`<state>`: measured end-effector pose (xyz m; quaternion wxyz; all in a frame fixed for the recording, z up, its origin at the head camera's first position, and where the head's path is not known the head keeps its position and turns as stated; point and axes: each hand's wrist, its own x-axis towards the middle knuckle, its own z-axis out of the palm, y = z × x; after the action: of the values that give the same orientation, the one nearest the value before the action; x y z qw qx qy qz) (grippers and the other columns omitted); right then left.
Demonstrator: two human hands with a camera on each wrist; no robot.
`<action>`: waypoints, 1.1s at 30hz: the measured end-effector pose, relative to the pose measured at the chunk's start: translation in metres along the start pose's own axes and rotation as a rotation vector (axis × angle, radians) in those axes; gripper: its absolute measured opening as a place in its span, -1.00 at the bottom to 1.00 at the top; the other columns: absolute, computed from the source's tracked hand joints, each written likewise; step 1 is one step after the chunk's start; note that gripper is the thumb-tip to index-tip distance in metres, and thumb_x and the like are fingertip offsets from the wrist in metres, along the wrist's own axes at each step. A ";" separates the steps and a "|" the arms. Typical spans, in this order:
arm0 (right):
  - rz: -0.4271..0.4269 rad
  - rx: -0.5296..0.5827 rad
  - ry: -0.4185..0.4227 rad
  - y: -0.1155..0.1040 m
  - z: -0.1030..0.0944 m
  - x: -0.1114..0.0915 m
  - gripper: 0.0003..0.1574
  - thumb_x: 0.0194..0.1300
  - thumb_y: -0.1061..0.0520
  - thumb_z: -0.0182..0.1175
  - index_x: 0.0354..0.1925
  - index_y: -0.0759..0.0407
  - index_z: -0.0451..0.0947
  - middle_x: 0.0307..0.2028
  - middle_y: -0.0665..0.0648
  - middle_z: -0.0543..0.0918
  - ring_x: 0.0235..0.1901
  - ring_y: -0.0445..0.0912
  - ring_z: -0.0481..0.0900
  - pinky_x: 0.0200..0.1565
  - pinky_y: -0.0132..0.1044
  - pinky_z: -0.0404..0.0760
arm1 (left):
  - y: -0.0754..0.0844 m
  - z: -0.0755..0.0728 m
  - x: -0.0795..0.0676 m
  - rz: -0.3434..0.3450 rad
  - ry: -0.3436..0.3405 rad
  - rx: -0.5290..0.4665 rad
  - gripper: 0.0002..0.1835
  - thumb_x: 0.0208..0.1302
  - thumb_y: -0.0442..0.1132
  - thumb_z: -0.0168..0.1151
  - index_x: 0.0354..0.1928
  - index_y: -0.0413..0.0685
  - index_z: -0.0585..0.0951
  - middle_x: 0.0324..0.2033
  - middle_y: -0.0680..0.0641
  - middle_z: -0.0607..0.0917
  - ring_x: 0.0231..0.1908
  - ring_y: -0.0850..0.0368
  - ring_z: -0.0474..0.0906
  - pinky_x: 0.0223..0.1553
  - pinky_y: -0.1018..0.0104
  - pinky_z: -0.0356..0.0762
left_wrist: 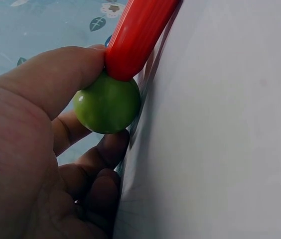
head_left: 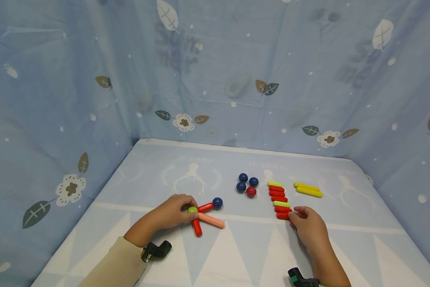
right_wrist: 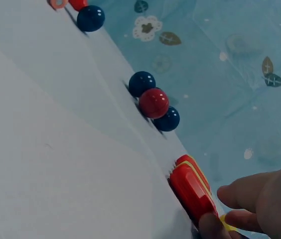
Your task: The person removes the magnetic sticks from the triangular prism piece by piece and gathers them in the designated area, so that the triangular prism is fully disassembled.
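Note:
My left hand (head_left: 174, 210) grips a green ball (left_wrist: 108, 103) between thumb and fingers, low over the cloth. Two red rods (head_left: 197, 228) and a salmon-pink rod (head_left: 212, 221) fan out from this ball. One of the red rods ends in a dark blue ball (head_left: 217, 203). My right hand (head_left: 310, 227) is at the near end of a row of short rods, a fingertip touching the nearest red rod (right_wrist: 193, 191). In the right wrist view, another fingertip (right_wrist: 225, 194) stands apart from that rod.
The row continues away from me with more red rods (head_left: 277, 188) and lime-yellow rods (head_left: 281, 204). Left of it sit several dark blue balls (head_left: 243, 177) and a red ball (head_left: 251, 192). Two longer yellow rods (head_left: 309, 192) lie right of the row. Patterned blue fabric (head_left: 215, 79) stands behind.

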<state>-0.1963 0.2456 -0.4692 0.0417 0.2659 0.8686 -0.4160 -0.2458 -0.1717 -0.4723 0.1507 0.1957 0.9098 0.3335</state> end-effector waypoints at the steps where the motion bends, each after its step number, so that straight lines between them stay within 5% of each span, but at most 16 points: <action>1: -0.004 -0.006 0.024 -0.001 0.001 -0.002 -0.40 0.50 0.02 0.27 0.37 0.22 0.44 0.14 0.35 0.51 0.00 0.13 0.54 -0.19 -0.27 0.73 | 0.000 0.000 0.000 0.002 0.000 0.001 -0.78 0.34 0.08 0.44 -0.12 0.21 0.67 -0.27 0.14 0.58 -0.17 0.15 0.44 -0.12 0.19 0.42; 5: -0.051 -0.030 0.096 -0.009 0.007 -0.011 -0.39 0.47 0.01 0.30 0.37 0.18 0.45 0.20 0.38 0.43 0.06 0.19 0.50 -0.13 -0.14 0.76 | -0.001 -0.001 0.000 0.010 0.003 0.005 -0.78 0.34 0.08 0.44 -0.12 0.21 0.67 -0.27 0.15 0.59 -0.17 0.15 0.44 -0.11 0.20 0.41; 9: -0.142 -0.061 0.077 -0.024 0.015 -0.024 -0.41 0.47 -0.01 0.30 0.34 0.18 0.48 0.15 0.34 0.46 0.06 0.16 0.48 -0.05 -0.11 0.73 | -0.001 -0.001 -0.001 0.006 0.003 -0.005 -0.78 0.33 0.09 0.45 -0.14 0.22 0.67 -0.28 0.15 0.59 -0.17 0.13 0.43 -0.11 0.19 0.40; 19: -0.306 -0.107 -0.139 -0.065 0.054 -0.046 -0.61 0.35 0.03 0.43 0.11 0.04 0.66 -0.04 0.08 0.66 -0.11 -0.04 0.60 -0.13 -0.23 0.71 | -0.003 -0.002 0.001 0.041 -0.004 -0.033 -0.82 0.33 0.05 0.46 -0.17 0.22 0.68 -0.29 0.18 0.62 -0.20 0.14 0.46 -0.10 0.18 0.41; 33: -0.519 -0.225 -0.454 -0.090 0.104 -0.055 -0.64 0.28 -0.02 0.49 0.00 0.00 0.66 -0.17 -0.04 0.61 -0.19 -0.08 0.54 -0.11 -0.16 0.62 | -0.005 0.001 0.003 0.041 -0.002 -0.033 -0.81 0.33 0.07 0.46 -0.18 0.25 0.66 -0.32 0.18 0.60 -0.23 0.16 0.45 -0.15 0.23 0.40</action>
<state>-0.2093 0.0988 -0.4576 0.1555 -0.0691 0.9161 -0.3630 -0.2491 -0.1737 -0.4769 0.1479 0.2119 0.8999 0.3513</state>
